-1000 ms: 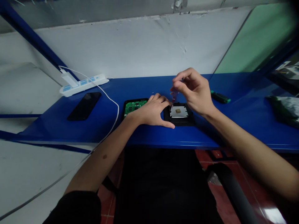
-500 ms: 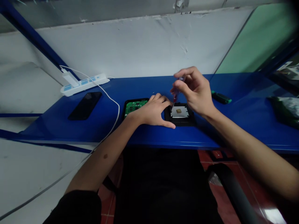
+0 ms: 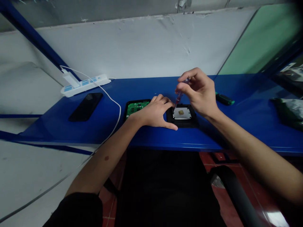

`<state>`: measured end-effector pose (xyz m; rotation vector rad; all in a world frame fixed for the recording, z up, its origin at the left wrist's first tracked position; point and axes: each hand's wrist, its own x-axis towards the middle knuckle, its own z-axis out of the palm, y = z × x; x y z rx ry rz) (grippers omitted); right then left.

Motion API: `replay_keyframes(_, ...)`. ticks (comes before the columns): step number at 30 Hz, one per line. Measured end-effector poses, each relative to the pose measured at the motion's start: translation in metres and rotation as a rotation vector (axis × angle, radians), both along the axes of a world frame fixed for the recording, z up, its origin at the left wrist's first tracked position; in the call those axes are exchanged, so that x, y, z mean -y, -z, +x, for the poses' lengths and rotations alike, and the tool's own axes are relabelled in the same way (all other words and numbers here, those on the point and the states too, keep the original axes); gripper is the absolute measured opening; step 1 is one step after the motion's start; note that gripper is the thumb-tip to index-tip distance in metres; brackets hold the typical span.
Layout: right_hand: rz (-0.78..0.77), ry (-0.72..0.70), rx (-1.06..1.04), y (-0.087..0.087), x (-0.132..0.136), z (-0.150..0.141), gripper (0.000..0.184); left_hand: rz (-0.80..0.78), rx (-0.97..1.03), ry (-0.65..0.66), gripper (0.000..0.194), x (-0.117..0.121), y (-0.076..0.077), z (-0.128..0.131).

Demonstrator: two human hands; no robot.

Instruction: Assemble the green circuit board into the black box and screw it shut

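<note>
My right hand [image 3: 200, 91] pinches a screwdriver [image 3: 180, 93] with a clear, purplish-red handle. Its shaft slants down to the upper left corner of a silver metal plate [image 3: 186, 115], which has a small tan square in its middle. That plate lies in a black plastic case [image 3: 194, 123] on the blue table. With fingers spread, my left hand [image 3: 157, 112] rests at the left side of the case, its thumb along the near edge. Left of this hand, partly under it, is another black case holding a green circuit board [image 3: 136, 107].
A black phone [image 3: 86, 107] and a white power strip [image 3: 86, 85] lie at the left, with a white cable [image 3: 117, 102] crossing the table. At the right are a green and black tool [image 3: 224, 99] and a plastic-wrapped bundle [image 3: 290, 110]. A wall stands behind.
The screwdriver's handle has tilted slightly to the right with my right hand, its tip staying at the plate's corner. My left hand has held its place.
</note>
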<state>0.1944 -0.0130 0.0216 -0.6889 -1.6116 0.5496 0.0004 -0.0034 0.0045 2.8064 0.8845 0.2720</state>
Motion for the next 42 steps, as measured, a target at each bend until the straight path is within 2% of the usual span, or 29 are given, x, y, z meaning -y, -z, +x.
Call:
replay_keyframes(8, -0.047, -0.033, -0.022, 0.0034, 0.0005, 0.0011, 0.035, -0.001, -0.006, -0.008, 0.081, -0.0005, -0.0001, -0.0002)
replay_keyframes(15, 0.059, 0.103, 0.04, 0.0073, -0.001, 0.0, 0.028, 0.009, 0.01, -0.001, 0.081, -0.0006, 0.0014, 0.0003)
replay_keyframes(22, -0.011, 0.03, -0.043, 0.0069, -0.0008, -0.001, 0.032, 0.0, 0.002, 0.0, 0.083, -0.0011, 0.0009, -0.0001)
replay_keyframes(28, 0.085, 0.145, 0.01, 0.0082, -0.0042, 0.0008, 0.029, 0.007, 0.0, 0.0, 0.087, -0.001, 0.0017, 0.0004)
replay_keyframes(36, -0.013, 0.013, -0.027, 0.0057, 0.0007, -0.0011, 0.031, -0.002, -0.01, 0.002, 0.084, -0.0008, 0.0005, -0.0002)
replay_keyframes(42, 0.034, 0.134, 0.044, 0.0092, -0.0005, -0.001, 0.031, 0.014, 0.0, -0.002, 0.086, -0.0002, 0.001, -0.0002)
